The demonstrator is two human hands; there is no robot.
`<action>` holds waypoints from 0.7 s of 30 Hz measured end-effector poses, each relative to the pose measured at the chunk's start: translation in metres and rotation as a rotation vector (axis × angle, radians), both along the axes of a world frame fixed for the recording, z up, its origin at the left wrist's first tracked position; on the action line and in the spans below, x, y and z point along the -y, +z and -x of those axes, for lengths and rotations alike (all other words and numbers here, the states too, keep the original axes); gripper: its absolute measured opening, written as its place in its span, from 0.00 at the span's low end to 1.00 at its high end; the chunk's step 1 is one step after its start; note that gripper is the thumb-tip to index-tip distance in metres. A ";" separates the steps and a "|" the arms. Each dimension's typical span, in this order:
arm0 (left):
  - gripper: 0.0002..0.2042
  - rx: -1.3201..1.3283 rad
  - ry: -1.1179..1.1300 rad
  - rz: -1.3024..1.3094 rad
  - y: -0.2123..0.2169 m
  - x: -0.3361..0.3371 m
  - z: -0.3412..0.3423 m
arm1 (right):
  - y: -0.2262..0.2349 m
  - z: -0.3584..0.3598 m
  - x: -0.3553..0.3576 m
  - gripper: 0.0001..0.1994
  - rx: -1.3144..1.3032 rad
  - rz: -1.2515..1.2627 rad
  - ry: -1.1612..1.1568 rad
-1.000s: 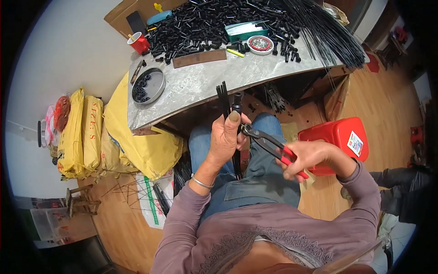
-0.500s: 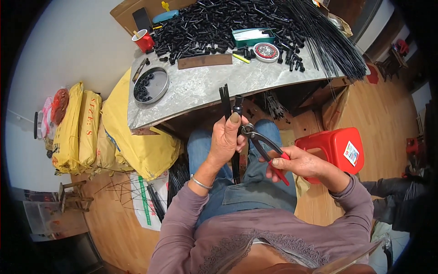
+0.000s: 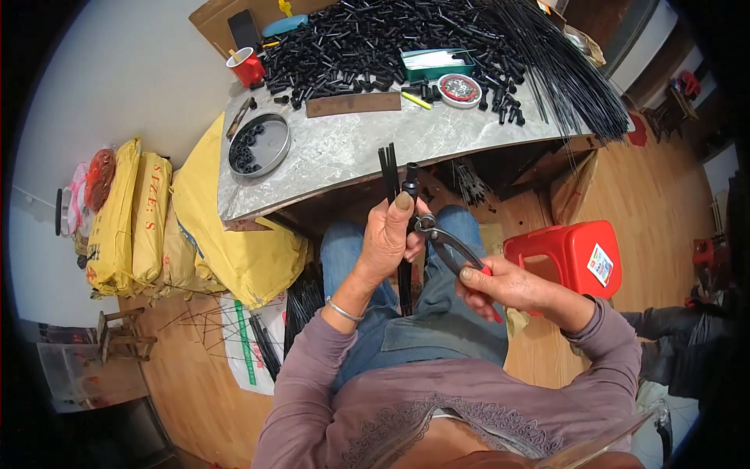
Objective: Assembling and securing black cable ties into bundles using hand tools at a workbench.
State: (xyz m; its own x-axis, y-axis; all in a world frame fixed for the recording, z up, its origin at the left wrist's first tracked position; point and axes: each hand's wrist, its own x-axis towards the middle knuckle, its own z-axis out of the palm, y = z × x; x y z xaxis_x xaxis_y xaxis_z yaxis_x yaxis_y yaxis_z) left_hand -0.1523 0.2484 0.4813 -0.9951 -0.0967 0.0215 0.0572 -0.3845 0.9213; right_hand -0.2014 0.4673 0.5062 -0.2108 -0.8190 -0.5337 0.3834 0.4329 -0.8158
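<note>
Left hand [image 3: 391, 238] clenched round a bundle of thin black rods [image 3: 388, 170], held upright over the lap; rod tips poking above the thumb, lower ends showing below the fist betw. the knees. Short black plastic tube [image 3: 410, 180] sitting on one rod tip, just beside the thumb.

Right hand [image 3: 506, 285] gripping red-handled metal pliers [image 3: 447, 248], handles squeezed in the palm, nose pointed up-left & touching the rods next to the left fingers. Can't tell if nose bites a rod or just rests on it.

Both hands in front of the grey marble-look counter [image 3: 344, 148], below its near edge.

On counter: big heap of short black plastic tubes [image 3: 367, 39] at the back; long thin black rods fanned out [image 3: 562, 70] over the right end; round grey metal tray w/ a few black tubes [image 3: 258, 144] at left; red paper cup [image 3: 248, 66]; brown wooden strip [image 3: 353, 104]; green shallow box [image 3: 433, 64]; round tin w/ small bits [image 3: 459, 88].

Floor: red plastic stool [image 3: 570, 254] just right of the right hand; yellow woven sacks [image 3: 234, 234] stacked at left; loose black rods [image 3: 301, 301] by left knee.
</note>
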 end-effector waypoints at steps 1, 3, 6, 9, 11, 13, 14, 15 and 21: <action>0.30 0.002 -0.007 0.001 0.000 0.001 0.002 | 0.003 -0.002 0.002 0.21 0.002 0.001 -0.007; 0.29 -0.007 0.009 0.007 -0.002 0.001 0.002 | 0.009 -0.010 0.005 0.22 0.228 -0.072 -0.050; 0.28 0.018 0.032 -0.015 0.001 0.001 0.002 | 0.011 -0.007 0.005 0.23 0.392 -0.056 -0.064; 0.26 -0.007 0.056 -0.043 -0.004 0.002 0.008 | 0.019 0.006 0.005 0.20 0.345 -0.074 -0.039; 0.26 0.035 0.113 -0.037 -0.009 0.005 0.013 | 0.003 0.019 0.010 0.12 -0.754 -0.073 -0.001; 0.26 0.063 0.160 -0.024 -0.016 0.013 0.020 | -0.012 0.050 0.015 0.06 -1.439 0.131 -0.184; 0.26 0.076 0.182 -0.014 -0.017 0.016 0.021 | -0.013 0.074 0.021 0.06 -1.615 0.120 -0.239; 0.26 0.092 0.203 -0.004 -0.018 0.017 0.023 | -0.009 0.096 0.030 0.06 -1.683 0.124 -0.312; 0.26 0.079 0.190 -0.043 -0.023 0.019 0.031 | 0.010 0.217 0.095 0.11 -1.654 -0.340 -0.356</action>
